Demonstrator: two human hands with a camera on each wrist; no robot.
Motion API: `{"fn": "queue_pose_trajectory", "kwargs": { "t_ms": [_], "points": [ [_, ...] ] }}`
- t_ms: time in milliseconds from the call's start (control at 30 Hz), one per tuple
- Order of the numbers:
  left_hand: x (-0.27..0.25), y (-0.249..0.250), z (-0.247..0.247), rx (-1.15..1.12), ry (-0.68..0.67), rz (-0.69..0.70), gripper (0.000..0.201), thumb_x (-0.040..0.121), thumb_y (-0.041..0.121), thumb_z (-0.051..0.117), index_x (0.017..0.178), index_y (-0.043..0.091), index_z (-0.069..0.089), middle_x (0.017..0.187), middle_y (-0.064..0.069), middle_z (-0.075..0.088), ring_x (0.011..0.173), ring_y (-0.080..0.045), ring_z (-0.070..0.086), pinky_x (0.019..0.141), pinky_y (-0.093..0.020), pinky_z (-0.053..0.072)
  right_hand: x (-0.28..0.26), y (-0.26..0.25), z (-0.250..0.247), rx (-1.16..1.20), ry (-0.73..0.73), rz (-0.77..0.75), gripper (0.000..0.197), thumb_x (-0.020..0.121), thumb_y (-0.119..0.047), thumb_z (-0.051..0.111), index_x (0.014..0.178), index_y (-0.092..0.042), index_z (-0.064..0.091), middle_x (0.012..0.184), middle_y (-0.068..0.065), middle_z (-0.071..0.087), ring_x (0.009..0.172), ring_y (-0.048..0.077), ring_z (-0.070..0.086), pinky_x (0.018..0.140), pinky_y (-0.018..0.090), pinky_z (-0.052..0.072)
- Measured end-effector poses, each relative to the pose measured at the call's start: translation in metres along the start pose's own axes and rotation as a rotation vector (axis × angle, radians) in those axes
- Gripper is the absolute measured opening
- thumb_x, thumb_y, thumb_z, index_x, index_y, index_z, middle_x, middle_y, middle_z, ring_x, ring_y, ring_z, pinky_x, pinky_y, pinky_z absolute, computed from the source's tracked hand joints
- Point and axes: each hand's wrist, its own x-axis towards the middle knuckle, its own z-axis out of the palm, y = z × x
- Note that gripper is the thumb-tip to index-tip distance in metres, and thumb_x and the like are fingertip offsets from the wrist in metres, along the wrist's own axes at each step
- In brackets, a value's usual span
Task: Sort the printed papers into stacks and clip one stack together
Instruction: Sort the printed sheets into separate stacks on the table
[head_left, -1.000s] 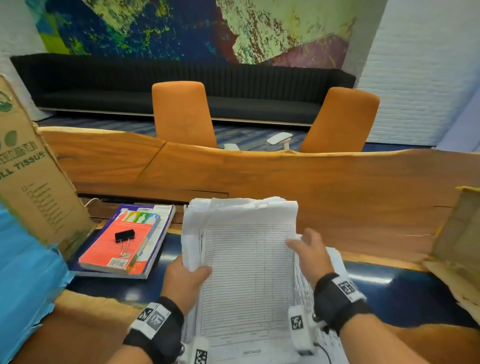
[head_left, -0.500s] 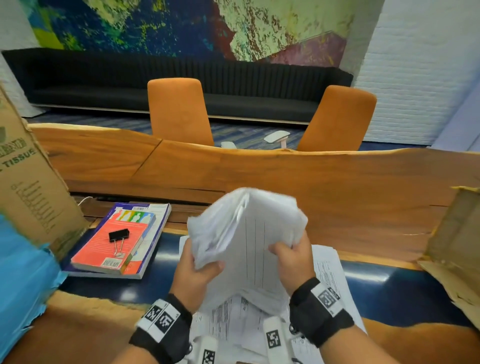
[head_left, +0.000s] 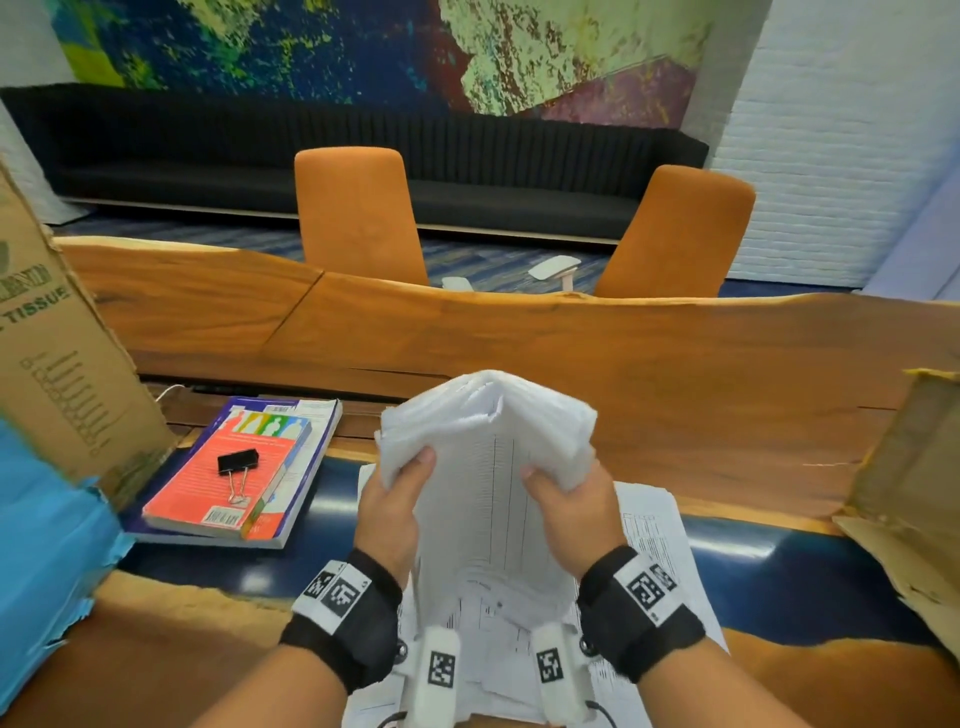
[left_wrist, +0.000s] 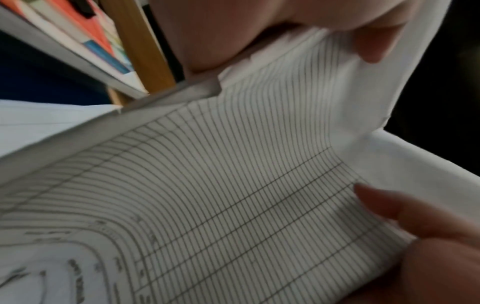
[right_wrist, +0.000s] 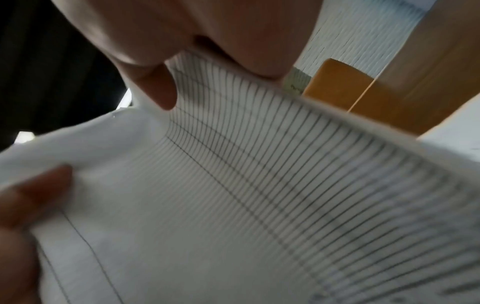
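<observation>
A thick stack of white printed papers (head_left: 493, 457) with ruled tables stands upright over the table, bowed inward at the top. My left hand (head_left: 397, 499) grips its left edge, thumb on the front sheet. My right hand (head_left: 569, 506) grips the right edge the same way. The wrist views show the lined sheet (left_wrist: 233, 185) (right_wrist: 246, 195) curved between thumb and fingers. More printed sheets (head_left: 652, 530) lie flat on the table beneath. A black binder clip (head_left: 236, 465) rests on a red book (head_left: 223, 478) to the left.
A second book (head_left: 306, 441) lies under the red one. A tall cardboard box (head_left: 57, 364) with blue wrapping (head_left: 47, 545) stands at left, a torn cardboard box (head_left: 909, 467) at right. A raised wooden slab (head_left: 519, 338) runs across behind; two orange chairs (head_left: 358, 213) beyond.
The stack lay tilted flat with my hands at its sides; both hands have since lifted it upright and squeezed its edges, bowing the sheets.
</observation>
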Motion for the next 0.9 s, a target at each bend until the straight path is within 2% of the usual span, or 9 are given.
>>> {"fn": "queue_pose_trajectory", "kwargs": {
  "t_ms": [100,200,300,433,567,700,767,833,900],
  "points": [
    [0.011,-0.008,-0.01,0.01,0.066,-0.118,0.072,0.056,0.064,0.077,0.116,0.026,0.066,0.107,-0.007,0.074,0.106,-0.031,0.066,0.091,-0.051,0.051,-0.005,0.009,-0.001,-0.074,0.014,0.09,0.019,0.089,-0.015,0.071,0.085,-0.032,0.063,0.084,-0.01,0.069,0.08,0.002,0.064,0.066,0.021,0.049],
    [0.02,-0.015,-0.029,0.155,0.112,-0.173,0.095,0.049,0.068,0.081,0.13,0.03,0.05,0.123,-0.005,0.066,0.113,-0.028,0.063,0.096,-0.054,0.048,0.007,0.004,-0.01,0.054,0.106,0.18,0.01,0.086,-0.012,0.074,0.082,-0.02,0.068,0.079,-0.002,0.073,0.077,0.016,0.069,0.069,0.034,0.058],
    [0.012,-0.037,-0.05,0.325,0.241,-0.312,0.107,0.062,0.04,0.087,0.147,0.033,0.022,0.137,0.0,0.047,0.121,-0.029,0.053,0.104,-0.055,0.04,0.015,-0.001,-0.017,0.355,0.14,0.273,0.011,0.084,-0.003,0.072,0.093,-0.01,0.07,0.087,0.004,0.077,0.086,0.026,0.073,0.072,0.04,0.059],
    [-0.009,-0.068,-0.058,0.006,0.333,-0.418,0.075,0.069,0.011,0.08,0.134,0.018,0.043,0.128,-0.014,0.061,0.107,-0.035,0.063,0.087,-0.048,0.052,0.015,0.008,-0.022,0.748,0.132,0.385,0.05,0.079,-0.005,0.069,0.127,-0.003,0.058,0.12,0.019,0.068,0.111,0.039,0.065,0.094,0.058,0.051],
    [-0.009,-0.069,-0.055,-0.354,0.23,-0.595,0.056,0.074,0.015,0.067,0.129,0.007,0.057,0.12,-0.025,0.066,0.11,-0.045,0.062,0.098,-0.063,0.043,-0.001,0.025,-0.023,0.883,0.09,0.518,0.04,0.084,-0.007,0.064,0.124,-0.008,0.062,0.119,0.015,0.07,0.11,0.036,0.066,0.09,0.053,0.053],
    [0.002,-0.043,-0.07,-0.156,0.225,-0.483,0.038,0.082,0.004,0.063,0.12,0.008,0.062,0.114,-0.023,0.069,0.105,-0.043,0.064,0.095,-0.064,0.045,-0.009,0.043,-0.039,0.891,0.144,0.527,0.037,0.081,0.003,0.061,0.117,-0.005,0.063,0.115,0.017,0.07,0.107,0.037,0.065,0.093,0.055,0.051],
    [0.008,-0.025,-0.081,-0.041,0.175,-0.412,0.028,0.087,0.002,0.06,0.113,0.013,0.065,0.112,-0.019,0.071,0.103,-0.04,0.066,0.093,-0.062,0.047,-0.001,0.052,-0.06,0.812,0.182,0.522,0.023,0.086,0.003,0.058,0.108,-0.004,0.06,0.106,0.018,0.069,0.099,0.034,0.065,0.087,0.052,0.053],
    [0.011,-0.008,-0.09,0.042,0.143,-0.374,0.028,0.087,0.002,0.06,0.11,0.017,0.065,0.108,-0.016,0.073,0.1,-0.037,0.067,0.09,-0.06,0.049,0.01,0.057,-0.081,0.583,0.181,0.51,0.012,0.087,0.0,0.059,0.095,-0.008,0.06,0.094,0.013,0.066,0.086,0.028,0.061,0.07,0.041,0.054],
    [0.014,0.002,-0.096,0.114,0.129,-0.342,0.028,0.087,0.004,0.061,0.109,0.02,0.065,0.106,-0.014,0.073,0.099,-0.035,0.067,0.09,-0.06,0.048,0.019,0.057,-0.09,0.307,0.048,0.472,0.024,0.08,0.003,0.067,0.099,-0.01,0.062,0.098,0.014,0.066,0.087,0.027,0.061,0.071,0.04,0.052]
  ]
}}
